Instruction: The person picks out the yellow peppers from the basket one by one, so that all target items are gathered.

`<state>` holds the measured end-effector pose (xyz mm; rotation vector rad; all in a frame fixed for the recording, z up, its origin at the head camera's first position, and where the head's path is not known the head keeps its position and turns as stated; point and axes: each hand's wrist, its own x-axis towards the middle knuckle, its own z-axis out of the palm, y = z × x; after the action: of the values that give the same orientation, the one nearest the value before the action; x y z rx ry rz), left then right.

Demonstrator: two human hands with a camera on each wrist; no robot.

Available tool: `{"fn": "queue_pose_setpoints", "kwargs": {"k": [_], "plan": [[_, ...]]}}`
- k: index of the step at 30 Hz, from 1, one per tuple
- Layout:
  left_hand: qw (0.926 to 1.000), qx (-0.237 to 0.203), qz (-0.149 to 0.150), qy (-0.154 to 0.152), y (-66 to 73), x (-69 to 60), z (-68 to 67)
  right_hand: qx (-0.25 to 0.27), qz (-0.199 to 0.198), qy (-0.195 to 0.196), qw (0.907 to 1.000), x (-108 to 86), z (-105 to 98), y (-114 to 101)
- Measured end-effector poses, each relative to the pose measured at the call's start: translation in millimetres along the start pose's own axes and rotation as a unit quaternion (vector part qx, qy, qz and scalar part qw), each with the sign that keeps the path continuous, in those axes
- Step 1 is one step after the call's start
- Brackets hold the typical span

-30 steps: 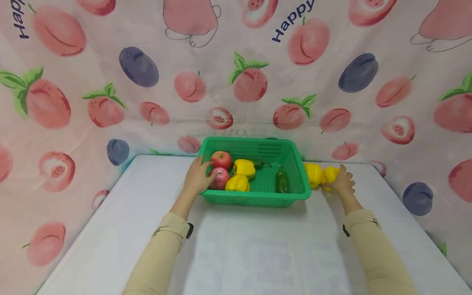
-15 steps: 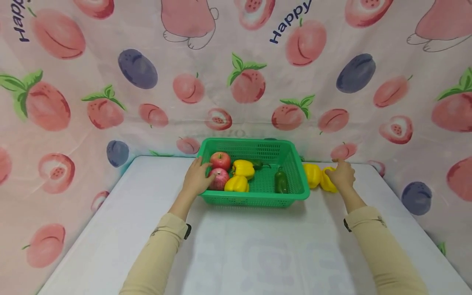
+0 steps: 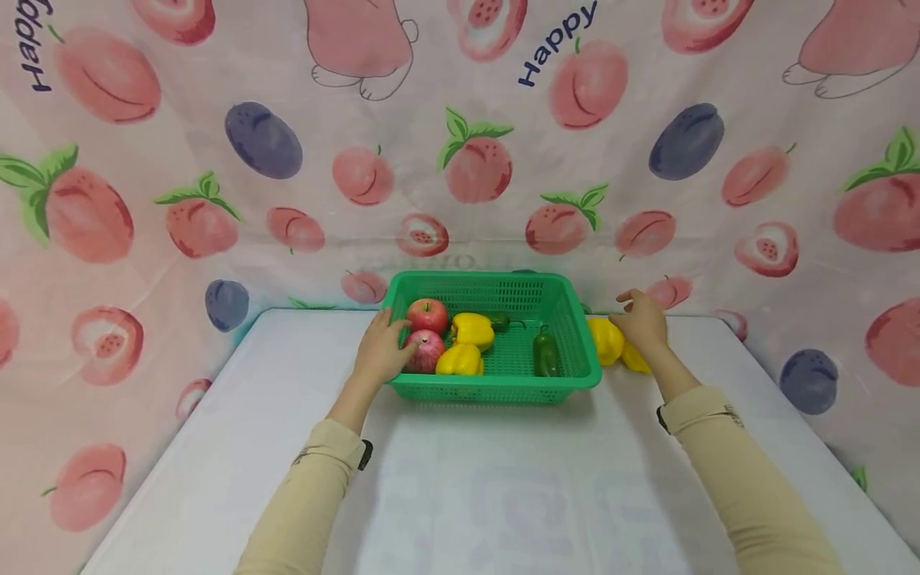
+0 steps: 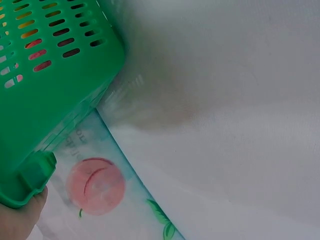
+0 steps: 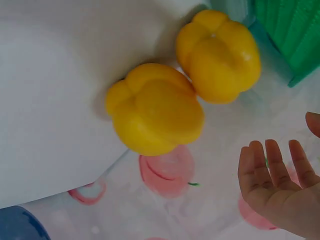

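My left hand (image 3: 378, 349) holds the left rim of a green plastic basket (image 3: 496, 381), thumb toward the inside; in the left wrist view, part of the hand (image 4: 22, 217) is at the basket's rim. Inside lie a red apple (image 3: 427, 316), a striped purplish-red round piece (image 3: 426, 351), two yellow bell peppers (image 3: 472, 331) and two dark green peppers (image 3: 546, 355). My right hand (image 3: 644, 321) hovers above two more yellow bell peppers beside the basket, fingers loosely bent and holding nothing. The right wrist view shows those bell peppers (image 5: 155, 110) touching, with the hand (image 5: 280, 190) apart from them.
The basket stands near the back edge of a white-covered table (image 3: 489, 479). Behind and at both sides hangs a pink fruit-print cloth (image 3: 431, 120). The two loose bell peppers sit close to the basket's right wall.
My right hand has let go of the farther-right bell pepper, lifted off and shifted left above the pair. That pepper now rests on the table. The left hand stays on the basket.
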<state>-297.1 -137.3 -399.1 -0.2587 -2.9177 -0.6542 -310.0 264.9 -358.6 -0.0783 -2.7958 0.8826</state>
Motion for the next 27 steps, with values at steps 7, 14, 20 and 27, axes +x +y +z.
{"fn": "queue_pose_setpoints", "kwargs": {"k": [7, 14, 20, 27], "plan": [[1.0, 0.003, -0.001, 0.002, -0.3, -0.7, -0.2, -0.013, -0.024, -0.016, 0.9995, 3.4, 1.7, -20.7], [1.0, -0.004, -0.003, 0.0, 0.3, -0.8, 0.8, -0.018, -0.08, -0.069, 0.9943, 6.8, 6.4, -38.2], [1.0, -0.008, -0.005, -0.002, -0.8, -1.0, 1.2, -0.033, -0.107, -0.114, 0.987, 12.9, 10.3, -53.0], [0.9999, -0.008, -0.008, 0.001, 0.5, -1.3, 1.7, -0.03, -0.157, -0.153, 0.9753, 19.5, 13.5, -61.8]]}}
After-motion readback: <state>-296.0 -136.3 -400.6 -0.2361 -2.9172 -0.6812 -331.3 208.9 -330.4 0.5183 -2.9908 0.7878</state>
